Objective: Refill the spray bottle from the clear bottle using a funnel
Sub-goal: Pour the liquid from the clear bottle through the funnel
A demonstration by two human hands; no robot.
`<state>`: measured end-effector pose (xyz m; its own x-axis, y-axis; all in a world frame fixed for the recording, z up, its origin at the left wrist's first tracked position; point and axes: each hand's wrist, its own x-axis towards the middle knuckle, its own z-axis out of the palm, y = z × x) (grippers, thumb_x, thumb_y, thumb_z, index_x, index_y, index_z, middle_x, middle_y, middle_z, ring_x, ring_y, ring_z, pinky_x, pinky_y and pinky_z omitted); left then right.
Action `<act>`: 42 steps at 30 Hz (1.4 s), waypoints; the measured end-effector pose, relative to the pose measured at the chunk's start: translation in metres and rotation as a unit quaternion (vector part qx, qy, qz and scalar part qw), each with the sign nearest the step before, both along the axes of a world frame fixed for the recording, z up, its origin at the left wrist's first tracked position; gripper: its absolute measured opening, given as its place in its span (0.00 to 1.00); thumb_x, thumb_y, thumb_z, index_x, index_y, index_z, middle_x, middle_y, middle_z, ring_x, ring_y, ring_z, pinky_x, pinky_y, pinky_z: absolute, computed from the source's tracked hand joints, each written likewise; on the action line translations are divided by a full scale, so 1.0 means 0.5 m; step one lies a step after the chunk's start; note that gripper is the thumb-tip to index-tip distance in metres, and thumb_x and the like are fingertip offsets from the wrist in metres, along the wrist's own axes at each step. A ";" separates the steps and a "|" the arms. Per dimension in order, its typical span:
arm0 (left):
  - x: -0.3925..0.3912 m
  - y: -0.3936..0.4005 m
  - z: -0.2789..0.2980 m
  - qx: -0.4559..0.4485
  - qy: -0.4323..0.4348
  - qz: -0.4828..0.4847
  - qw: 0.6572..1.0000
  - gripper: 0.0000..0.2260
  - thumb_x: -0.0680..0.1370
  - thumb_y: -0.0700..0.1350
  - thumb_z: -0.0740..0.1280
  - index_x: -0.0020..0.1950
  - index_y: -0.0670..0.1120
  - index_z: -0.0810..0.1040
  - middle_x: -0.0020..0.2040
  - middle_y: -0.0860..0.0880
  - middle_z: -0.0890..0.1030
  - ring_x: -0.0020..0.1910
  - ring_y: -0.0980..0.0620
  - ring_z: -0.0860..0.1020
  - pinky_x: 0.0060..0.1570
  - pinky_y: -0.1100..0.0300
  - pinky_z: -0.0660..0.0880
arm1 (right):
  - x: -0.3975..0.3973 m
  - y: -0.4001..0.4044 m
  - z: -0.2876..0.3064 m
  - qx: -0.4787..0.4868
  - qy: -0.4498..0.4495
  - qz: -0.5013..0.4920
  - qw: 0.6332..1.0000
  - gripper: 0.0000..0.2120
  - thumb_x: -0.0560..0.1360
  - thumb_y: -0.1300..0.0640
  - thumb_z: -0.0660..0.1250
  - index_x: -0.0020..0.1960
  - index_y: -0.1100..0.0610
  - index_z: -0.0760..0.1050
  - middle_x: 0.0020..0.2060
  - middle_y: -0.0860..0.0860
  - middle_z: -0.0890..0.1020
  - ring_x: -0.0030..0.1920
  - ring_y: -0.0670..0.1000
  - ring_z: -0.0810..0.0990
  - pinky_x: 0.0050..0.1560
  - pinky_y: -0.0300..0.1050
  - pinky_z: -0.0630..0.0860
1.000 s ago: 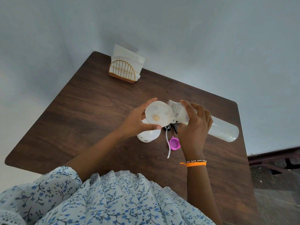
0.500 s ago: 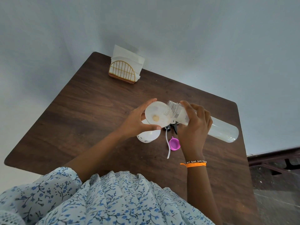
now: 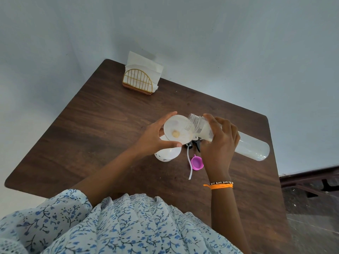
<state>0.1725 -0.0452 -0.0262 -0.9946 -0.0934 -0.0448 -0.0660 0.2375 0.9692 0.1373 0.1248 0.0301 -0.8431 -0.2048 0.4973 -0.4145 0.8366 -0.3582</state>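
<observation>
Two hands are busy: the funnel (image 3: 178, 130) is held on the spray bottle (image 3: 167, 154) by the left hand (image 3: 154, 138), and the clear bottle (image 3: 244, 146) is gripped and tipped by the right hand (image 3: 219, 143). Pouring is started; the sprayer top (image 3: 194, 145) is left off on the bench (image 3: 102, 129).

Dark wooden table (image 3: 113, 129) against pale blue-grey walls (image 3: 220, 43), dark floor (image 3: 311, 208).

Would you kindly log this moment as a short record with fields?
left hand: holds the funnel by its rim
right hand: grips the clear bottle, tilted, mouth over the funnel
spray bottle: white, under the funnel
spray head: off, lying on the table
pink cap: on the table
napkin holder: far corner
</observation>
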 end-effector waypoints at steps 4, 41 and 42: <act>-0.001 0.001 0.002 -0.004 0.001 0.001 1.000 0.39 0.66 0.50 0.77 0.69 0.62 0.57 0.72 0.54 0.65 0.66 0.55 0.67 0.61 0.62 0.67 | -0.002 0.000 -0.003 0.008 -0.002 0.002 1.000 0.30 0.60 0.68 0.75 0.59 0.51 0.75 0.54 0.53 0.78 0.58 0.56 0.72 0.57 0.53 0.68; 0.006 -0.004 0.026 0.000 -0.017 0.002 1.000 0.45 0.62 0.56 0.76 0.73 0.59 0.56 0.73 0.55 0.62 0.67 0.58 0.63 0.63 0.60 0.65 | -0.037 0.006 0.084 -0.316 -0.129 0.024 0.940 0.26 0.65 0.62 0.75 0.61 0.56 0.72 0.51 0.47 0.79 0.50 0.44 0.77 0.48 0.27 0.71; 0.006 -0.005 0.029 0.002 -0.016 -0.001 1.000 0.45 0.62 0.56 0.76 0.73 0.58 0.56 0.73 0.55 0.61 0.68 0.57 0.64 0.63 0.60 0.65 | -0.043 0.008 0.093 -0.328 -0.132 0.023 0.935 0.26 0.65 0.61 0.74 0.61 0.56 0.72 0.51 0.47 0.79 0.50 0.44 0.78 0.49 0.29 0.72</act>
